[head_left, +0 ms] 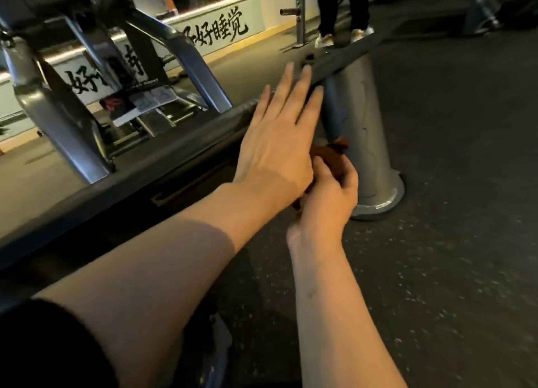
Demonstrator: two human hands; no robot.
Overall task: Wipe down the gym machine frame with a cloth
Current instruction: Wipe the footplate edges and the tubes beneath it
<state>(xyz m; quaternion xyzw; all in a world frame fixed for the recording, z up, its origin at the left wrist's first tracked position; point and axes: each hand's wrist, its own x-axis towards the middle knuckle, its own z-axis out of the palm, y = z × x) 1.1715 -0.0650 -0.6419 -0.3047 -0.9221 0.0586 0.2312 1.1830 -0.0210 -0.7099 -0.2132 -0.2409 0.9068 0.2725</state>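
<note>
The right hand (326, 195) has its fingers curled round a small bunched reddish-brown cloth (337, 154), gripping it just in front of a thick grey metal post (361, 131) that stands on a round flanged foot on the floor. Only a little of the cloth shows — a crumpled tuft above the knuckles and a sliver below the wrist of the other hand. The left hand (276, 137) holds nothing: its fingers are straight and slightly spread, palm down, reaching across and over the right hand, with the fingertips lying at a long dark bar of the machine frame (122, 183) that runs diagonally from lower left to upper right. Whether the fingertips press the bar or only hover above it cannot be told. The heel of the left hand overlaps the right hand's fingers, so the cloth sits partly hidden between the two.

The left forearm comes out of a black sleeve (43, 344) at the lower left. Beyond the bar rise slanted grey steel legs (61, 116) of the machine, with an instruction placard (136, 103) fixed low between them. The floor (451, 242) is dark speckled rubber. Farther off — near the top edge — a person's dark-trousered legs and pale shoes (343, 36) stand by a low white wall panel painted with black characters (215, 30).
</note>
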